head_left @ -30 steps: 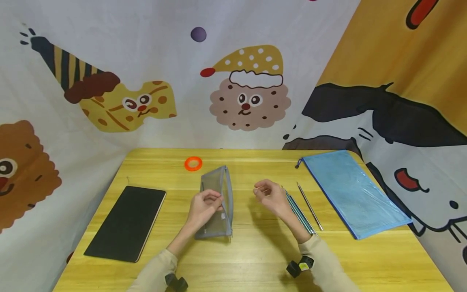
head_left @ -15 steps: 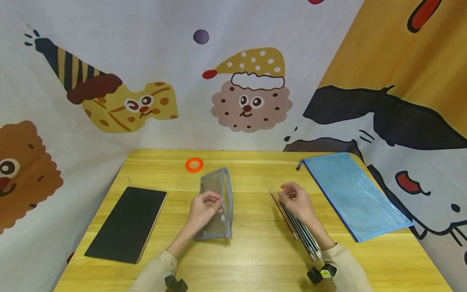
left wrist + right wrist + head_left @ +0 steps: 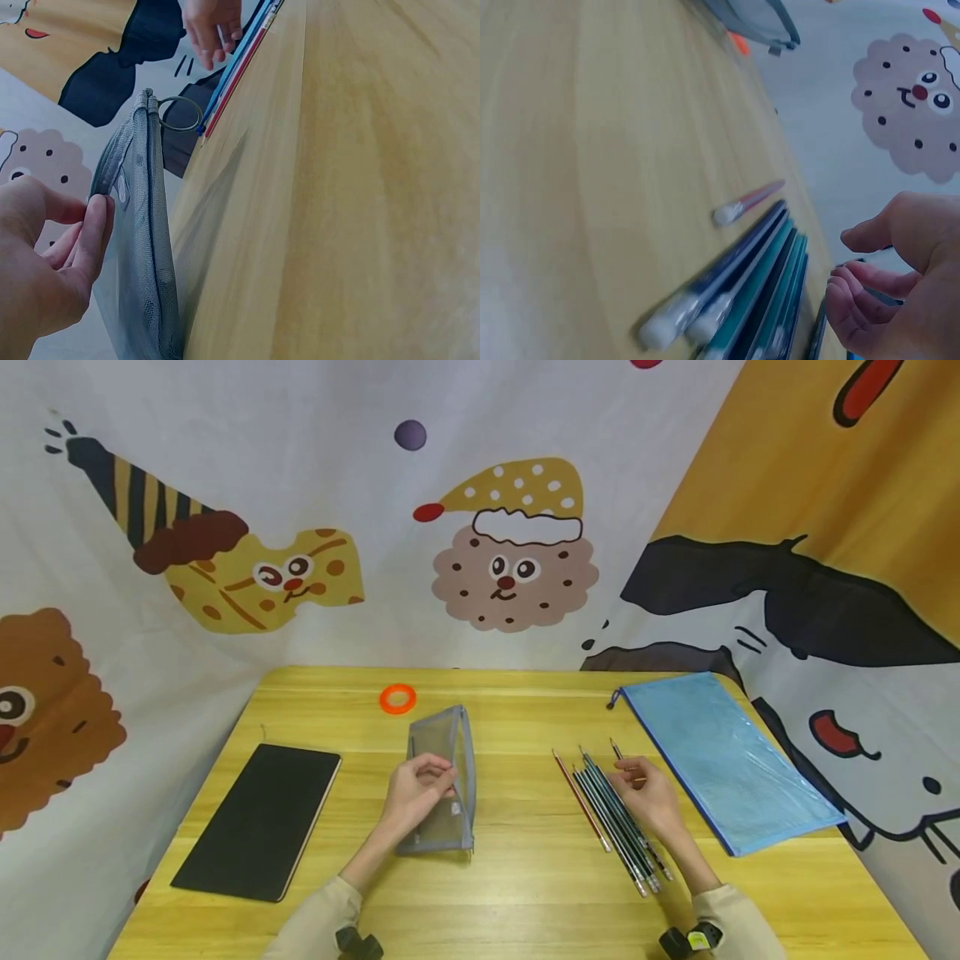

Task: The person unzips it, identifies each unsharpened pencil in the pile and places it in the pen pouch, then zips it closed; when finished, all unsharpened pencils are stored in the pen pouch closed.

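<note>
Right hand (image 3: 647, 792)'s slid further right, loosely curled and looking empty by the pencils (image 3: 613, 823) on the bench (image 3: 525, 877)'s right, probably light, stiff and rolly so pinch mid-shaft, while left hand (image 3: 420, 789) pinches the floppy-looking pouch (image 3: 442, 743).

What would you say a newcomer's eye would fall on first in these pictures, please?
Probably the cartoon backdrop behind the table, with its smiling cookie in a spotted hat. Next likely come the vivid orange ring near the table's far edge and the blue pouch at right. Then the left hand, pinching a grey mesh pouch, and the right hand, close beside the pencils.
</note>
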### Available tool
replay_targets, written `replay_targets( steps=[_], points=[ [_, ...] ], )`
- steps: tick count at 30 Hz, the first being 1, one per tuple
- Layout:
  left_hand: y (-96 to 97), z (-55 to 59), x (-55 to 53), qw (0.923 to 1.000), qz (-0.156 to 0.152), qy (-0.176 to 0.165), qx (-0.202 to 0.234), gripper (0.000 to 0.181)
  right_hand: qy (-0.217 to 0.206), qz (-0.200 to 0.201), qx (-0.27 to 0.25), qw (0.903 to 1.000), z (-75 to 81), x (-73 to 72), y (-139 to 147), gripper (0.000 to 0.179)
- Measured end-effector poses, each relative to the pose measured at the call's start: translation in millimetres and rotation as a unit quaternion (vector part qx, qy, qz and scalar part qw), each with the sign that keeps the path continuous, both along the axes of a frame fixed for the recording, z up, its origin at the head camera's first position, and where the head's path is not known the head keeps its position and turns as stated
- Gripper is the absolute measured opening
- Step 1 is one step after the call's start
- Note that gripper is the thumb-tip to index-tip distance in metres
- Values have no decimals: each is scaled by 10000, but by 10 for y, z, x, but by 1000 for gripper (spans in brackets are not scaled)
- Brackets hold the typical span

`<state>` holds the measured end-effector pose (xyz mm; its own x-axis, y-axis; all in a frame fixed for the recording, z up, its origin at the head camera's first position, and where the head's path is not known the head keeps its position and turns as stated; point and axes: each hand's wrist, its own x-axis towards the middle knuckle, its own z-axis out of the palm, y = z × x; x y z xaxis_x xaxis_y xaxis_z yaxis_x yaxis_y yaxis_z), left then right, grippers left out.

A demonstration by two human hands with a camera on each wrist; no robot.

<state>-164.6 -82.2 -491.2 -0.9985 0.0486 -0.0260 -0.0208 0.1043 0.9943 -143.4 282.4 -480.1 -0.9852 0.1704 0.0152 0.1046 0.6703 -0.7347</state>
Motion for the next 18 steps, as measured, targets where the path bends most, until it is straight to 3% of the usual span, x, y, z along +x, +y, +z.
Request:
replay_targets(
  steps=[6, 18],
  points=[
    [15, -4, 8, 10000, 4, -18, -36, 14, 99, -10, 244, 9997, -73, 66, 104, 24],
    [-16, -4, 41, 9997, -199, 95, 63, 13, 921, 77, 821, 9923, -203, 98, 102, 9]
  ],
)
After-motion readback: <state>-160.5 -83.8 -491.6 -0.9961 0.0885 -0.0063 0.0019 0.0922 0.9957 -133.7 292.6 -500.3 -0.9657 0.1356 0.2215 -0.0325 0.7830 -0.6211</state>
